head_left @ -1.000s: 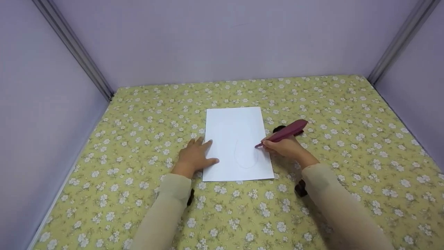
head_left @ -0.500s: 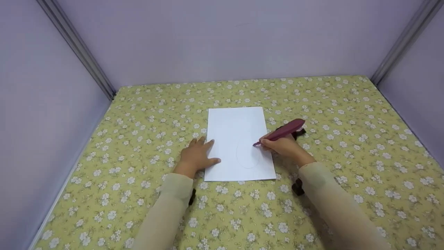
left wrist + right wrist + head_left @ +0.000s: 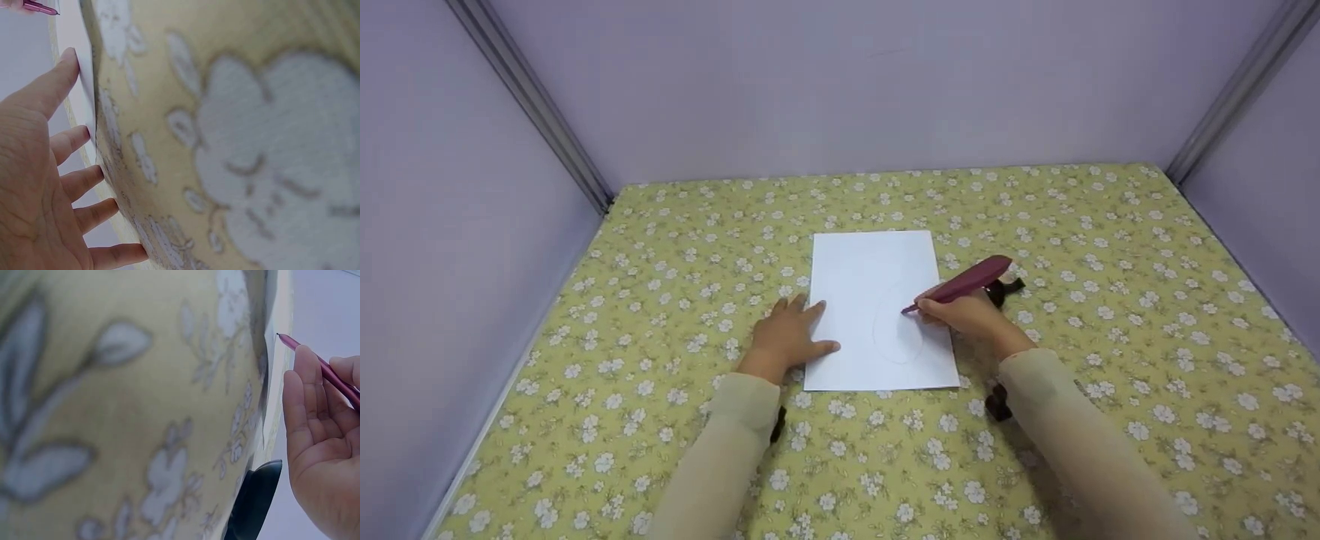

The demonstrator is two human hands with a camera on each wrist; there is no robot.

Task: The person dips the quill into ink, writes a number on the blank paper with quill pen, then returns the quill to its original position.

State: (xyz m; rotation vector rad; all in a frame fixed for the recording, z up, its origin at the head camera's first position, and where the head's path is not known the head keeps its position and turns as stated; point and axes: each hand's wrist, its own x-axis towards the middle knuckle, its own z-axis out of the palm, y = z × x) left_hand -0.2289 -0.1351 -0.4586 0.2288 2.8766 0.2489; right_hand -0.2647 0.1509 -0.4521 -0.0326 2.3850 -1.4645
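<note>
A white sheet of paper (image 3: 847, 277) lies on the flowered cloth, bearing a faint, long curved outline like a narrow oval. My left hand (image 3: 784, 337) rests flat with fingers spread at the paper's left edge, its thumb on the sheet. In the left wrist view the thumb (image 3: 56, 84) lies over the paper and the lower fingertips reach the cloth. My right hand (image 3: 967, 313) pinches a dark red feather-shaped pen (image 3: 971, 279) between thumb and fingers. The pen's tip meets the sheet right of its middle, inside the outline, and its broad end slants up to the right.
A yellow cloth (image 3: 675, 262) with white flowers covers the table. Just behind my right hand lies a black object (image 3: 1009, 289), partly hidden; the right wrist view shows a dark, rounded piece (image 3: 256, 500) on the cloth. Pale walls (image 3: 840, 90) stand on three sides.
My right hand and the pen have shifted slightly left and away from me, the tip moving up the sheet. More of the black object behind the hand shows. The left hand stays put.
</note>
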